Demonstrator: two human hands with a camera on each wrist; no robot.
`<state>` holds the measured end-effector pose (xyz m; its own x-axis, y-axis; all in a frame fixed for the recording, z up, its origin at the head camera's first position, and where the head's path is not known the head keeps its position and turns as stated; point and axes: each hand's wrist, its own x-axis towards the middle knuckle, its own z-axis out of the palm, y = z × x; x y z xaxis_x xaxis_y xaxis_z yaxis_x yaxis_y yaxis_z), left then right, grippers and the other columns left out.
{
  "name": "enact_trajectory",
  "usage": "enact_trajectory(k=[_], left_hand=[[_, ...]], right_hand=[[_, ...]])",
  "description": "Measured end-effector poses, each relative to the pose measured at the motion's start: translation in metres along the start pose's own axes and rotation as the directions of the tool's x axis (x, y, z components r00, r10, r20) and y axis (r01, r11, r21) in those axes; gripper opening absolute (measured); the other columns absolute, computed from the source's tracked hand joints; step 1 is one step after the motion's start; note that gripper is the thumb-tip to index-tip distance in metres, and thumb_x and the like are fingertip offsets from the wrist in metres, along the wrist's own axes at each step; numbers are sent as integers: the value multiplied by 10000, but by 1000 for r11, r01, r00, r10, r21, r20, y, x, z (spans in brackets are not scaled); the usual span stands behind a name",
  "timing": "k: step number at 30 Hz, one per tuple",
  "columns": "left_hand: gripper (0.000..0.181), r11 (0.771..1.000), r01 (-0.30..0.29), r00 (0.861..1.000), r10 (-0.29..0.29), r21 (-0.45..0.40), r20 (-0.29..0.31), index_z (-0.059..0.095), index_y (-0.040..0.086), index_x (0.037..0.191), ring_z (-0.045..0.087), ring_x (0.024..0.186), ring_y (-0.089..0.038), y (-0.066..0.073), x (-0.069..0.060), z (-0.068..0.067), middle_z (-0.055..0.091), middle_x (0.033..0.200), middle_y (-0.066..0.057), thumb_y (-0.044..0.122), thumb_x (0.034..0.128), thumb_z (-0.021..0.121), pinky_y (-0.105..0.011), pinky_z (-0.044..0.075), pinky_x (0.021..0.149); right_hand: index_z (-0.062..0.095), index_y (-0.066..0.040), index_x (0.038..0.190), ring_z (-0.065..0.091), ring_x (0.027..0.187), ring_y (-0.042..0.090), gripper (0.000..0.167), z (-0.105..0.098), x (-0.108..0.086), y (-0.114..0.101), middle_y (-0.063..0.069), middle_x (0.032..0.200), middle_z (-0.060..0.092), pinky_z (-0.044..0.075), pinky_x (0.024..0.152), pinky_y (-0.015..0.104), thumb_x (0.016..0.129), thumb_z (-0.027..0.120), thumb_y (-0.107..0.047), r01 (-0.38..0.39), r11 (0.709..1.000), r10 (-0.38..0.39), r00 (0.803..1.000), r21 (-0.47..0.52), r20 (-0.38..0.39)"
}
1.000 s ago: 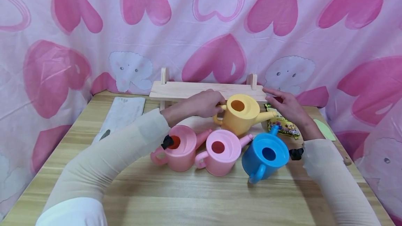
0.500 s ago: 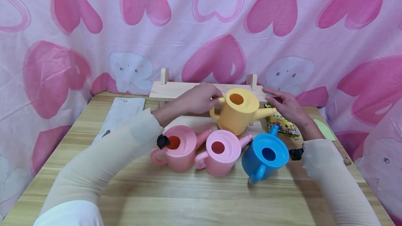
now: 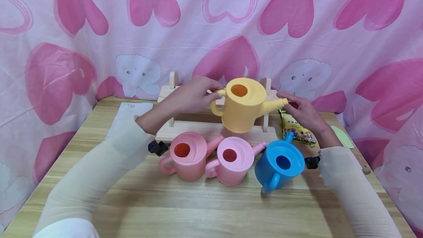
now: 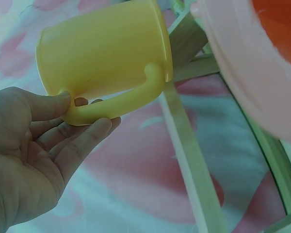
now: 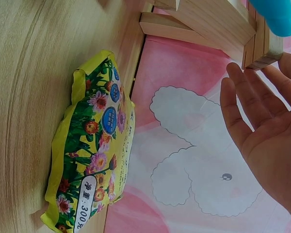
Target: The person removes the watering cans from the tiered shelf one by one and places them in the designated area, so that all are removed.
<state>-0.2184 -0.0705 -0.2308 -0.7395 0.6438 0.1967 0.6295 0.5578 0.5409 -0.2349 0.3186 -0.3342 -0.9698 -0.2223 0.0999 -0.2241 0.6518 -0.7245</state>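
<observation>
My left hand (image 3: 195, 94) pinches the handle of a yellow watering can (image 3: 242, 109), thumb on one side and fingers on the other in the left wrist view. The can hangs upright in front of a two-tier wooden shelf (image 3: 185, 127), its spout to the right. My right hand (image 3: 305, 113) touches the right end of the upper board with extended fingers; the right wrist view shows them at the board end (image 5: 264, 56). On the table in front stand a coral watering can (image 3: 193, 161), a pink watering can (image 3: 232, 166) and a blue watering can (image 3: 279, 170).
A yellow flower-printed bag (image 3: 297, 129) lies right of the shelf, with a pale green flat piece (image 3: 342, 137) beyond it. On the left is a folded white cloth (image 3: 127, 118). A heart-patterned curtain (image 3: 211, 39) hangs behind the table (image 3: 185, 208).
My left hand has lifted the yellow watering can up and to the left, from behind the pink can to the height of the upper board. The right hand stays at the shelf end.
</observation>
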Motion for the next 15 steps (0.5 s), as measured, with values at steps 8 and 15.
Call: enact_trajectory(k=[8, 15], left_hand=[[181, 1000, 19, 997, -19, -1, -73, 757, 63, 1159, 616, 929, -217, -10, -24, -19, 728, 1042, -41, 118, 1008, 673, -371, 529, 840], [223, 996, 78, 987, -82, -33, -138, 741, 76, 1216, 610, 990, -227, -23, -56, -34, 683, 1053, -58, 103, 1004, 679, -408, 576, 832]], right_hand=[[437, -179, 1576, 515, 1320, 442, 575, 1, -2, 1, 169, 1571, 431, 492, 998, 579, 1067, 543, -424, -13, 1000, 13, 1000, -18, -12], [443, -175, 1573, 504, 1335, 454, 578, 2, 0, 3, 177, 1574, 428, 484, 1002, 588, 1064, 547, -427, 6, 1000, -6, 1000, -18, -16]])
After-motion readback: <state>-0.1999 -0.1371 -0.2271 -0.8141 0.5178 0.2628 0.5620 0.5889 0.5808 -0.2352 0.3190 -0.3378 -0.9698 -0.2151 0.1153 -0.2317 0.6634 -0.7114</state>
